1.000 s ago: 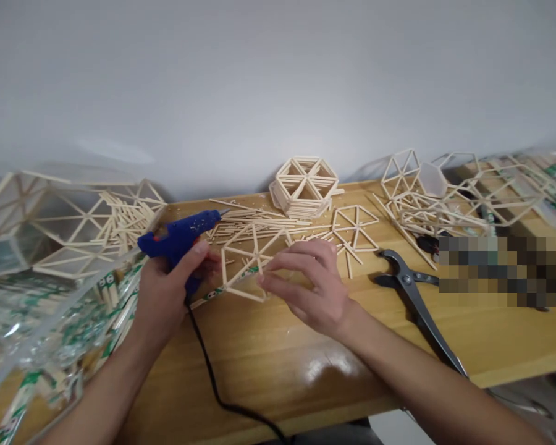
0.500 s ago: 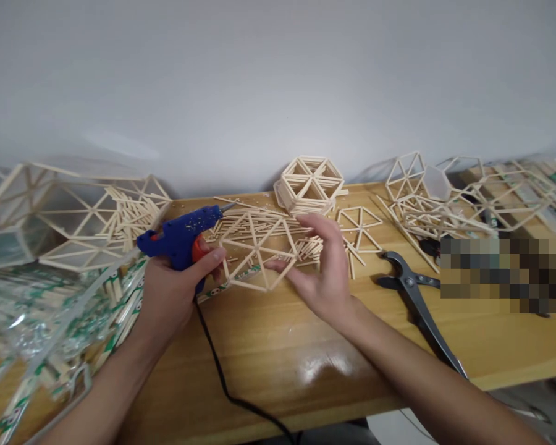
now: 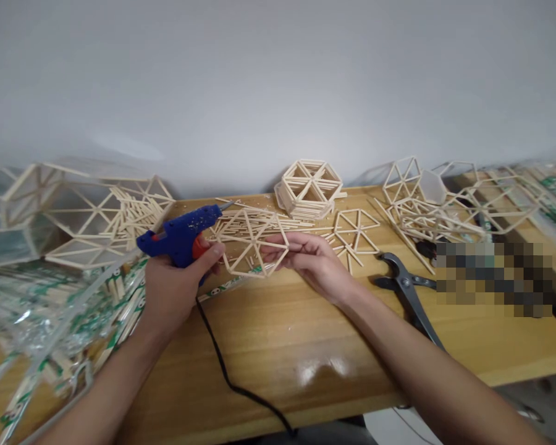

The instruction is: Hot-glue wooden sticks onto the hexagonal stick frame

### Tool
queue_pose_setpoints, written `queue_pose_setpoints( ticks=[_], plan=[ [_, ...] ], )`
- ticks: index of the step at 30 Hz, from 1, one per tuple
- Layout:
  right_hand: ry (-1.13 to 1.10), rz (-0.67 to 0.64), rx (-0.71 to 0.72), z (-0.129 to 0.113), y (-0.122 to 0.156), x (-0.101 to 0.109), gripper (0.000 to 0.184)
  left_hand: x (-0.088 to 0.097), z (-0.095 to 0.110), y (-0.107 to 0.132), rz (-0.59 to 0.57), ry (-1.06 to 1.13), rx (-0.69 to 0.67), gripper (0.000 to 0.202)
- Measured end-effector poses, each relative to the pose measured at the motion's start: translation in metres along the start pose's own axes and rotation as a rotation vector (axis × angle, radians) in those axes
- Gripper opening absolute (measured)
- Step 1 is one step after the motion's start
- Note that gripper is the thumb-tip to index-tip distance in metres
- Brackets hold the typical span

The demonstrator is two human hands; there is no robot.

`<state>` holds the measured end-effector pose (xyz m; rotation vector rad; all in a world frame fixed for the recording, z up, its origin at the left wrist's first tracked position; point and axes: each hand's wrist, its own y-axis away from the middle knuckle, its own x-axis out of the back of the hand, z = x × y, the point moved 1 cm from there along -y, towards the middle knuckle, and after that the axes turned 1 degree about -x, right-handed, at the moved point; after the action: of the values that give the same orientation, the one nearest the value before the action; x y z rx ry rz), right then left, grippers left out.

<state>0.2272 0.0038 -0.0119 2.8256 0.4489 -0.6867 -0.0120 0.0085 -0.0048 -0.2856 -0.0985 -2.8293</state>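
My left hand (image 3: 178, 278) is wrapped around a blue hot glue gun (image 3: 180, 235) with an orange trigger, its nozzle pointing right. The thumb and a finger of that hand also pinch the left side of a hexagonal wooden-stick frame (image 3: 254, 240) with spokes, lifted above the table. At the frame's right edge, my right hand (image 3: 312, 259) has its fingers drawn together on the sticks; some fingertips lie behind them. Loose cut sticks (image 3: 301, 224) lie behind the frame. A partial spoked frame (image 3: 358, 230) rests flat to the right.
Stacked hexagons (image 3: 310, 188) stand against the wall. Larger stick structures (image 3: 95, 210) stand left, others (image 3: 403, 179) right. Bagged chopsticks (image 3: 74, 315) cover the left side. Black cutters (image 3: 405, 284) lie right of my right hand. The gun's black cord (image 3: 231, 384) runs over the table's front edge.
My right hand has gone from spread fingers to fingers drawn together at the frame's right edge. The frame has tilted and risen slightly. My left hand has kept its hold on the gun.
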Motion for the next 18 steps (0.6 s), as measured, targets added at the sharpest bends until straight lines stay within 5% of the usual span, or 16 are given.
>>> queue_pose_setpoints(
  ticks=[4, 8, 13, 18],
  plan=[
    [-0.063, -0.031, -0.009, 0.002, 0.0, 0.003, 0.04, 0.0, 0.001, 0.002, 0.001, -0.054, -0.051, 0.028],
    [0.092, 0.055, -0.011, 0.001, 0.0, 0.001, 0.024, -0.003, 0.008, 0.008, 0.016, -0.111, -0.082, 0.028],
    [0.204, 0.106, -0.003, -0.002, 0.001, -0.004, 0.024, -0.005, 0.014, 0.014, 0.066, -0.241, -0.147, 0.025],
    [0.19, 0.156, 0.027, 0.001, 0.0, -0.002, 0.03, 0.006, 0.002, 0.013, -0.004, -0.222, -0.183, 0.022]
  ],
)
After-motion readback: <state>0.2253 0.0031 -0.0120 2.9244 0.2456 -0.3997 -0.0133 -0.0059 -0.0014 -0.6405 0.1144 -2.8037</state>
